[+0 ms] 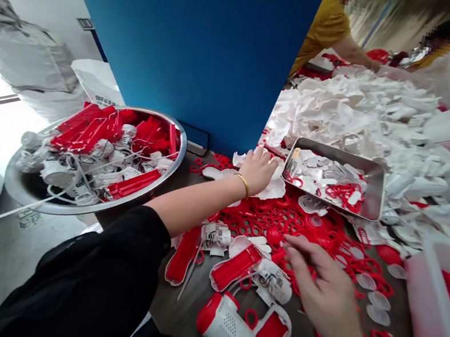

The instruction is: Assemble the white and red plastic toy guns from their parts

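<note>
The left hand (258,171) reaches across the desk (187,321) onto some white pieces (272,190), its fingers extended and a little apart; its palm and the undersides of the fingers are hidden, so I cannot tell whether they grip anything. The right hand (327,291) is nearer, partly curled, the thumb and forefinger standing apart just beside a red ball-like part (274,236); its other fingers are mostly hidden behind the forefinger and the back of the hand. Between the hands, red ring pieces (281,219) overlap so thickly that single ones are hard to separate. Nearer the body lie two opened shells with red inserts, one left (182,257) and one right (235,268), with white mechanisms and thin wires beside them whose details are too small to read. A white casing with a red end (237,333) is cut off by the bottom edge. The black sleeve (100,286) covers part of the view at lower left, below a metal bowl (181,152) heaped with red and white parts. Beyond the hands stands a metal tray (378,190) of small pieces, and a translucent tub (422,308) is cut off at right. A blue panel (186,40) partly hides a co-worker in yellow (325,29) behind the white heap (348,109).
</note>
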{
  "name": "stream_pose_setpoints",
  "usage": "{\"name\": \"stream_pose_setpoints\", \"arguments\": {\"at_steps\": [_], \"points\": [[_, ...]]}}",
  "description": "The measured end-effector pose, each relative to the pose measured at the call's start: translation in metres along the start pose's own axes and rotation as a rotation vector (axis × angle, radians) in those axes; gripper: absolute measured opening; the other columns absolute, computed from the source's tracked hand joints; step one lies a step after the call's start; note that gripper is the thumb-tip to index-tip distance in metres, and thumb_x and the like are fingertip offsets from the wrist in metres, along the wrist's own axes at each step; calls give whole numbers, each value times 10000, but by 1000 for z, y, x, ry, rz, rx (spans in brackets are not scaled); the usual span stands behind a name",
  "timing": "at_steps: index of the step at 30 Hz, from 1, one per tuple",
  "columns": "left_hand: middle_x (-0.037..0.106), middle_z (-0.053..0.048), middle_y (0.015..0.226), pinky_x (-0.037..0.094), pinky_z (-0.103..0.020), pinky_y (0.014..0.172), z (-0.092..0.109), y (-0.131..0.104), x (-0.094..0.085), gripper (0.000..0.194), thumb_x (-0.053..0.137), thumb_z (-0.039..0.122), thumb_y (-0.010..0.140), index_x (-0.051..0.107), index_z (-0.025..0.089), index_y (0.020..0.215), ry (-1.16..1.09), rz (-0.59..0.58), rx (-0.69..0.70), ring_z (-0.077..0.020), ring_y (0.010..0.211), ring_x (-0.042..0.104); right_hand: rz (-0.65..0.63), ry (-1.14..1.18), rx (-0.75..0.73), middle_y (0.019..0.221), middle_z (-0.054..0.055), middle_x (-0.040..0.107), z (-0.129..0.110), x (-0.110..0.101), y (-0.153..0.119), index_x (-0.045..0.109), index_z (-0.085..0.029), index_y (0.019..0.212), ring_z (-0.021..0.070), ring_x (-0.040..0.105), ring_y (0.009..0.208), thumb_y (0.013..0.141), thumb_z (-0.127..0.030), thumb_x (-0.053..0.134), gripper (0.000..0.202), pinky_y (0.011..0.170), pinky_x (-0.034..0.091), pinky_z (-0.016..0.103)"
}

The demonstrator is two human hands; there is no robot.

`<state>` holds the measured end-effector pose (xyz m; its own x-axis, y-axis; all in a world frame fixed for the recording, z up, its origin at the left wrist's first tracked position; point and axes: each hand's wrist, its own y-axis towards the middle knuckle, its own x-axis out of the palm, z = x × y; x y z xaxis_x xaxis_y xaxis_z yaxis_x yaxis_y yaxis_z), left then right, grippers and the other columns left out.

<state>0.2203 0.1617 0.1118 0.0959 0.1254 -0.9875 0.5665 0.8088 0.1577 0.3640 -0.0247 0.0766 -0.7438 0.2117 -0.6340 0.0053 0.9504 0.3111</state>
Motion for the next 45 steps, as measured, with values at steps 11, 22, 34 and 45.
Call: {"name": "stream_pose_setpoints", "arguments": {"at_steps": [11,22,34,45], "points": [[687,-198,909,447,-380,748,-7,-63,41,256,456,147,876,702,76,879,52,-232,141,-302,915,637,-232,-441,215,1015,84,646,40,32,36,702,-229,1042,243,639,915,734,-238,693,308,802,490,343],[644,-166,961,375,-489,831,10,-73,27,235,497,254,870,704,146,836,87,-32,249,-363,1008,536,184,-330,378,1071,76,674,76,-17,8,636,-195,1092,213,619,1027,797,-204,596,298,944,481,379],[636,-98,1052,419,-450,892,93,-21,55,179,569,325,863,663,194,942,-172,-109,655,-288,1030,549,434,72,298,1084,70,661,51,-7,-63,630,-219,1099,177,629,1007,884,-232,533,236,861,529,325],[613,-62,1149,404,-442,931,103,-26,42,141,588,313,842,645,236,945,-415,-162,801,-265,1071,534,666,-7,219,920,36,681,69,17,-76,646,-242,988,172,639,874,871,-117,503,223,778,528,338]]}}
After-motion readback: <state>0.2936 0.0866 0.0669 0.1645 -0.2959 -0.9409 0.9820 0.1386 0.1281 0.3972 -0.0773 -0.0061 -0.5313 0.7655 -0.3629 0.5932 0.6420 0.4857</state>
